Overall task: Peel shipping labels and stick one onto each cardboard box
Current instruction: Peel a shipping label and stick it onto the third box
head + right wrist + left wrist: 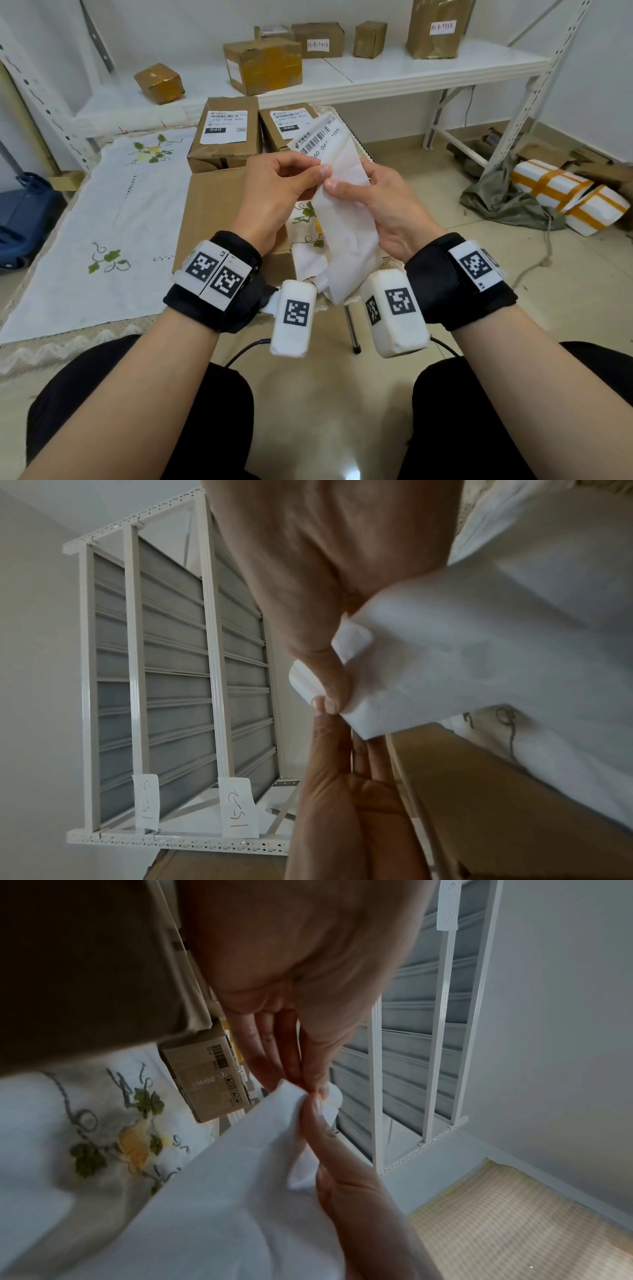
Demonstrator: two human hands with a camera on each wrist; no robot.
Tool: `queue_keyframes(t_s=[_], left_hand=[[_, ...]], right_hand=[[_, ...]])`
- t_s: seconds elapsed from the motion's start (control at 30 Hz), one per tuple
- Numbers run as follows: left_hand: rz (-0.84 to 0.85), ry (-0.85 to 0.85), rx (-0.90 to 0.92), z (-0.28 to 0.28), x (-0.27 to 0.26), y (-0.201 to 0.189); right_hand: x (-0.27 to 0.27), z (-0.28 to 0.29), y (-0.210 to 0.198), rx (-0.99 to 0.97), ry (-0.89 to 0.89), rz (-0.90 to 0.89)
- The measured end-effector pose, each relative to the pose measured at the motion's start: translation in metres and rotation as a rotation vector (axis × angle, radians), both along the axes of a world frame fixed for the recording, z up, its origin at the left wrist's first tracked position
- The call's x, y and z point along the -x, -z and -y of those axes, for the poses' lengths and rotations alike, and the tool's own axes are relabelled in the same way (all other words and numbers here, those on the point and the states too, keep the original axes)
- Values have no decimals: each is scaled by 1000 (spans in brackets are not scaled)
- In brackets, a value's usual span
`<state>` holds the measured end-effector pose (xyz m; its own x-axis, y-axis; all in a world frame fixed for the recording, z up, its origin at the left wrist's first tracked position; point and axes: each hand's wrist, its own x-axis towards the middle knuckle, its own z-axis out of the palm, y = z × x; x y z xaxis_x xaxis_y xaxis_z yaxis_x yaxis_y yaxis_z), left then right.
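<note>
I hold a white shipping label strip up in front of me, its barcode end pointing away. My left hand pinches its left edge between thumb and fingers, and my right hand pinches the sheet right beside it. The wrist views show both pinches meeting at one curled corner of the label. A plain cardboard box lies under my left hand. Behind it stand two labelled boxes.
A white embroidered cloth covers the table on the left. A white shelf behind holds several cardboard boxes. White taped parcels and a grey bag lie on the floor at right. A blue object sits at far left.
</note>
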<state>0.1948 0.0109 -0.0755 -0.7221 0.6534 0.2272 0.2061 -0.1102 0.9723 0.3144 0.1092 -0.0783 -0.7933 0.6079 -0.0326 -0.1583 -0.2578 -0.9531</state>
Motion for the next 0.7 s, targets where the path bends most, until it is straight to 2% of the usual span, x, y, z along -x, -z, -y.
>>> queue_keyframes(t_s=[0.17,0.7], left_hand=[[-5,2,19,-1,3,2],[-171,5,58,1,2,1]], right_hand=[[1,-2,1,-20,-10,44],[4,-6,6,-147,12,108]])
